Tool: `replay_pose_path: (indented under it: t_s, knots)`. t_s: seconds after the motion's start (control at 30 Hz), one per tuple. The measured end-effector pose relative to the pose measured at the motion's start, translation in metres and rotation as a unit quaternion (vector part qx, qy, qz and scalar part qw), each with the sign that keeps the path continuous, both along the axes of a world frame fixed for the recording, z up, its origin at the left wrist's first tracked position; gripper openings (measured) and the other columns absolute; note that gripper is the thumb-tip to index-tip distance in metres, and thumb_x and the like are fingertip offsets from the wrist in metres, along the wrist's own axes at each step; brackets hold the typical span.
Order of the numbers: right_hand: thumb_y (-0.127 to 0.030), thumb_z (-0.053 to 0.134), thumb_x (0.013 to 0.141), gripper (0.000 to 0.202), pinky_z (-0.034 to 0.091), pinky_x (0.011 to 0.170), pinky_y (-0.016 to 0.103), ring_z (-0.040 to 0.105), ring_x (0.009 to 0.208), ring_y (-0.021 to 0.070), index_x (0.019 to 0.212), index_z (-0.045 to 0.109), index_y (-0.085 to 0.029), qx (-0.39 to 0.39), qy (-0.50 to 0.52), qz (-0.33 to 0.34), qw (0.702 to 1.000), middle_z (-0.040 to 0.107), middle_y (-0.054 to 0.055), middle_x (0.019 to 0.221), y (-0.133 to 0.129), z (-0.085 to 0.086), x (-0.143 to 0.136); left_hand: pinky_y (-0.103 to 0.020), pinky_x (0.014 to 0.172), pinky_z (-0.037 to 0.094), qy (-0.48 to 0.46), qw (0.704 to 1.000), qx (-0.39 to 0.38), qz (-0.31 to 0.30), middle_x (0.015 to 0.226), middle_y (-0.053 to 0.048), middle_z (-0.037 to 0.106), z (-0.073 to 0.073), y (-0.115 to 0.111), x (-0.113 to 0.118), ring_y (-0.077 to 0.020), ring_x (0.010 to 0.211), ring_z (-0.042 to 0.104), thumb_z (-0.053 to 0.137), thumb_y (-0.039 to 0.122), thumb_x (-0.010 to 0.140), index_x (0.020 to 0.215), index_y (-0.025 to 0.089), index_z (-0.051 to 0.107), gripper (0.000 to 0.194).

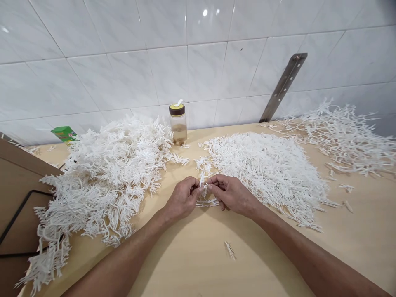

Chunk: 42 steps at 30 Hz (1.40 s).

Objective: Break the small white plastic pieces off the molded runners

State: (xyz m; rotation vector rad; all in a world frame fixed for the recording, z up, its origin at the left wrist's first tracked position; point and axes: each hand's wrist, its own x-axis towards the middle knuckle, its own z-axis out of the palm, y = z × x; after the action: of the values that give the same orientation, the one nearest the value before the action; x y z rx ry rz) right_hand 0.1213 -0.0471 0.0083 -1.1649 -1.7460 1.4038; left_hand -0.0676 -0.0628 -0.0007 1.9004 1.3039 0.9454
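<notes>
Near the middle of the table, my left hand point(184, 196) and my right hand point(230, 194) are close together, thumbs and forefingers pinched on a thin white branched plastic sprig point(202, 178). Its upper end sticks up between them; the fingers hide the rest. Under the hands lie more white strands point(208, 203). To the left rises a large tangled pile of white branched pieces point(114, 173). A flatter, denser pile of short white sprigs point(266, 173) lies just right of my right hand. A small bundle of white bits point(229, 250) rests nearer to me.
Behind the piles stand a lidded jar of liquid point(178, 132) and a green box point(64, 134). A perforated metal strip point(283, 88) leans on the tiled wall point(167, 74). Longer white stems point(346, 136) heap at far right. Brown cardboard point(18, 177) borders the left side.
</notes>
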Motion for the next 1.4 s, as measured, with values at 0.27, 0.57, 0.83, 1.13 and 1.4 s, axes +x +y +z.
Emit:
replay_pose_path:
  t_s: [0.27,0.57,0.83,1.13,1.4]
  knots:
    - [-0.035,0.057,0.086,0.019,0.043,0.037,0.020,0.050,0.041,0.0082,0.091,0.065,-0.019,0.021,-0.025,0.003,0.999,0.059,-0.003,0.063,-0.001,0.006,-0.001,-0.025,0.063,0.038,0.073,0.996,0.057,0.011,0.076,-0.001,0.057,-0.005,0.000,-0.002,-0.0133,0.068,0.051,0.049,0.015,0.088,0.081,0.017,0.060,0.013]
    - [-0.028,0.054,0.089,0.017,0.043,0.052,0.023,0.056,0.053,0.0113,0.085,0.069,-0.021,0.186,-0.128,-0.032,0.974,0.067,-0.001,0.070,-0.001,0.004,-0.001,-0.025,0.061,0.037,0.047,0.998,0.041,0.032,0.069,0.000,0.054,0.001,-0.003,0.002,-0.0127,0.064,0.049,0.056,0.019,0.085,0.075,0.017,0.059,0.011]
    - [-0.015,0.051,0.088,0.015,0.041,0.061,0.025,0.059,0.066,0.0142,0.085,0.065,-0.019,0.340,-0.186,-0.042,0.921,0.068,0.002,0.076,-0.004,0.002,-0.004,-0.025,0.057,0.033,0.037,0.999,0.010,0.025,0.063,0.003,0.046,0.009,-0.005,0.002,-0.0119,0.060,0.042,0.051,0.026,0.087,0.071,0.018,0.050,0.017]
    - [-0.016,0.049,0.088,0.013,0.038,0.058,0.026,0.057,0.062,0.0148,0.082,0.060,-0.018,0.410,-0.241,-0.094,0.875,0.065,0.004,0.075,-0.003,-0.006,-0.013,-0.023,0.052,0.028,-0.123,0.979,-0.160,-0.015,0.060,0.005,0.042,0.006,0.006,-0.003,-0.0095,0.056,0.036,0.058,0.045,0.083,0.070,0.017,0.049,0.032]
    - [-0.015,0.046,0.089,0.014,0.043,0.062,0.027,0.058,0.068,0.0155,0.086,0.059,-0.019,0.416,-0.166,-0.051,0.893,0.065,0.005,0.082,-0.003,-0.005,-0.014,-0.022,0.050,0.028,-0.114,0.981,-0.154,-0.018,0.059,0.005,0.043,0.008,0.001,-0.002,-0.0090,0.054,0.036,0.058,0.041,0.084,0.071,0.016,0.052,0.029]
